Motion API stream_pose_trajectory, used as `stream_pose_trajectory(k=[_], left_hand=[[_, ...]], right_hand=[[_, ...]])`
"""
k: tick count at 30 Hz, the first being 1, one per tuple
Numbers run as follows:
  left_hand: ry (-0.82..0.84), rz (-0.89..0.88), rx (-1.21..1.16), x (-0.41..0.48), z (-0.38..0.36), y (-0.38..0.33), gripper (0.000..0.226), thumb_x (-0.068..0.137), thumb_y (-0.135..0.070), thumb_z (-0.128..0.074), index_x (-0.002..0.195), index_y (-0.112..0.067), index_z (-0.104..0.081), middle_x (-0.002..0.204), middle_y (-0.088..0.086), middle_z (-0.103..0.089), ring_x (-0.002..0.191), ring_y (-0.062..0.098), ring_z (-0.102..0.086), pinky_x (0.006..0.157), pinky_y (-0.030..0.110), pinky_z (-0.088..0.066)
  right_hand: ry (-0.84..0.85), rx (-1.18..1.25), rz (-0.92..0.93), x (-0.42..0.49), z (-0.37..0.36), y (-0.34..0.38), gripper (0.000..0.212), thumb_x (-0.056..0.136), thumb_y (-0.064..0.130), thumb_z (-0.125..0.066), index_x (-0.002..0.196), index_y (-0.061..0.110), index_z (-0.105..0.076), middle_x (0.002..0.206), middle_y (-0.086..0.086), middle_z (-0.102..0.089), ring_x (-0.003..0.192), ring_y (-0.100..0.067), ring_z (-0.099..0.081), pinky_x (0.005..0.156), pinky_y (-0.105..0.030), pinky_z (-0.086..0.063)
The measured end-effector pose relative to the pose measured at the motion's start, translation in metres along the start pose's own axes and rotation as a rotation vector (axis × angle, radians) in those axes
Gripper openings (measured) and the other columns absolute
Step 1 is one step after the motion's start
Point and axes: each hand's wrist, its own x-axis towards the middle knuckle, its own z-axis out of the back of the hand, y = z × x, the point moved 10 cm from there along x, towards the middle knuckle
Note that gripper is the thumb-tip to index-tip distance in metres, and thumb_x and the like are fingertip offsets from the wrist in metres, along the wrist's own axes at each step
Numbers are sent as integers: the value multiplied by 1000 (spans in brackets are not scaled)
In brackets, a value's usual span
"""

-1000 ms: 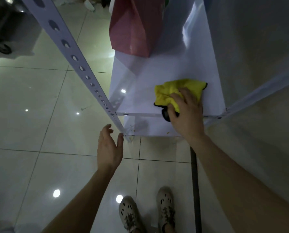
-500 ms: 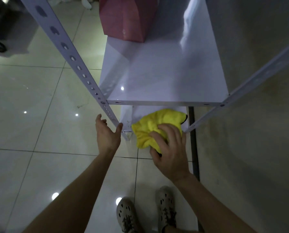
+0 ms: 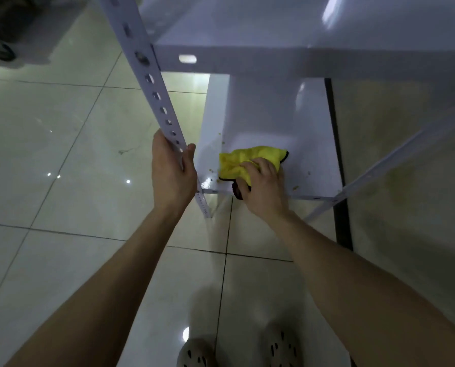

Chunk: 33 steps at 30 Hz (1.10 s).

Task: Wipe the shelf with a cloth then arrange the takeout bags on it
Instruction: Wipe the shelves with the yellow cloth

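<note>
Left hand (image 3: pixel 172 173): grasping the left upright (image 3: pixel 155 94); thumb on the side toward the shelf, fingers wrapped round the far side, just above the lower shelf's corner.
Right hand (image 3: pixel 264 186): clutching the yellow cloth (image 3: pixel 250 161); fingers curled over its top, thumb at its dark-trimmed near edge.
Yellow cloth: bunched, lying on the lower shelf (image 3: pixel 308 144), near the front edge and left of centre; its dark corner overhangs that edge under the thumb.
Lower shelf: white, glossy board, close above the floor, fixed between the uprights.
Specks (image 3: pixel 295 187): small yellowish-brown bits scattered on the lower shelf, some left of the cloth, some right of the hand.
Upper shelf (image 3: pixel 247 22): white board above, its front lip crossing the top of the view; it hides the back of the lower shelf.
Left upright: white perforated angle post, running from the top of the view down to the floor.
Right upright (image 3: pixel 406 152): matching post at the shelf's right front corner.
Tiled floor (image 3: pixel 62 154): pale, shiny tiles with dark joints and light reflections.
Shoes (image 3: pixel 197 353): pale, perforated pair at the bottom edge, toes toward the shelf.
</note>
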Motion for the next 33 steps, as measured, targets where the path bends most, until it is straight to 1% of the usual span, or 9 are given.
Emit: stream_pose_trajectory(k=[3, 7, 11, 14, 17, 22, 25, 28, 33], left_hand=[[-43, -114, 19, 3, -2, 1, 35, 106, -22, -62, 134, -4, -52, 121, 11, -62, 108, 27, -64, 93, 45, -56], [-126, -191, 34, 6, 1, 2, 42, 105, -27, -62, 138, -2, -54, 124, 12, -64, 111, 27, -65, 92, 41, -56], [-161, -219, 31, 8, 3, 2, 44, 104, -32, -63, 137, -3, -56, 121, 11, -66, 106, 25, -64, 91, 43, -56], [-178, -217, 44, 9, 3, 1, 40, 105, -33, -64, 133, -6, -57, 116, 6, -66, 100, 20, -61, 88, 40, -56], [-148, -190, 58, 9, 5, -3, 32, 106, -32, -64, 126, -9, -56, 106, 0, -63, 91, 18, -58, 80, 37, -52], [-34, -91, 164, 14, 2, -7, 25, 107, -26, -65, 119, -18, -45, 110, 5, -65, 100, 35, -68, 79, 44, -55], [3, -10, 179, 18, -1, -6, 31, 104, -21, -69, 113, -22, -39, 111, 5, -65, 104, 38, -68, 79, 42, -52], [34, 25, 188, 19, -2, -4, 33, 103, -20, -71, 114, -22, -39, 108, 2, -63, 103, 38, -70, 84, 50, -60], [29, 47, 187, 20, -4, 2, 32, 103, -20, -72, 115, -20, -42, 105, 3, -65, 98, 36, -71, 85, 55, -63]], right_hand=[[-51, -67, 43, -2, -34, -20, 39, 106, 36, -54, 137, 16, -68, 140, -12, -55, 136, -32, -53, 125, -58, -20], [-258, -53, 140, -2, -35, -21, 38, 100, 40, -62, 126, 16, -74, 129, -13, -61, 126, -34, -59, 118, -59, -32], [-300, -55, 171, -3, -37, -22, 48, 95, 53, -66, 128, 18, -74, 126, -13, -61, 129, -34, -57, 116, -60, -34], [-265, -54, 127, 1, -39, -23, 50, 93, 54, -64, 130, 20, -73, 128, -11, -62, 131, -34, -55, 116, -59, -33], [-180, -61, 90, 0, -42, -22, 53, 97, 55, -61, 139, 23, -67, 142, -10, -56, 140, -31, -48, 121, -57, -27], [53, -51, 45, 0, -55, -28, 61, 105, 58, -50, 160, 31, -44, 168, -7, -30, 156, -25, -27, 129, -55, -10], [104, -114, 43, -7, -57, -32, 65, 104, 55, -52, 162, 33, -36, 168, -8, -26, 157, -25, -25, 129, -55, -14], [161, -124, 22, -10, -56, -36, 63, 105, 54, -50, 163, 34, -34, 169, -8, -24, 157, -25, -23, 128, -54, -16], [129, -150, 46, -10, -59, -36, 61, 106, 53, -49, 161, 33, -36, 165, -7, -29, 154, -26, -28, 126, -51, -19]])
